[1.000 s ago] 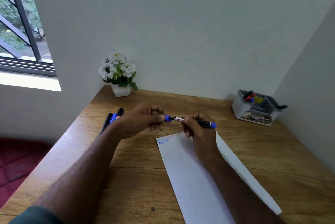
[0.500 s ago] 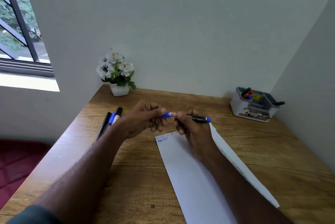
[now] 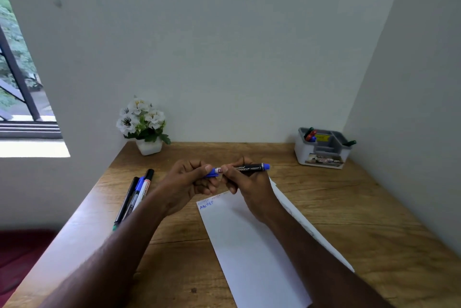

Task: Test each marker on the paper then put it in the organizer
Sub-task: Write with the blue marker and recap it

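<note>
A black marker with blue ends (image 3: 249,168) lies level between both hands, above the top of the white paper (image 3: 249,240). My left hand (image 3: 187,183) pinches its blue cap end. My right hand (image 3: 247,185) grips the black barrel. The paper carries a few faint lines of writing and blue letters near its top left corner. The grey and white organizer (image 3: 323,149) stands at the back right of the desk, with several markers in it. Three more markers (image 3: 136,198) lie side by side at the desk's left edge.
A white pot of white flowers (image 3: 144,128) sits at the back left of the wooden desk (image 3: 361,208). Walls close the desk at the back and right. A window is at the far left.
The hands have closed together along the marker, with the blue cap end now against the barrel. Both hands and the marker have stayed above the paper's top.
</note>
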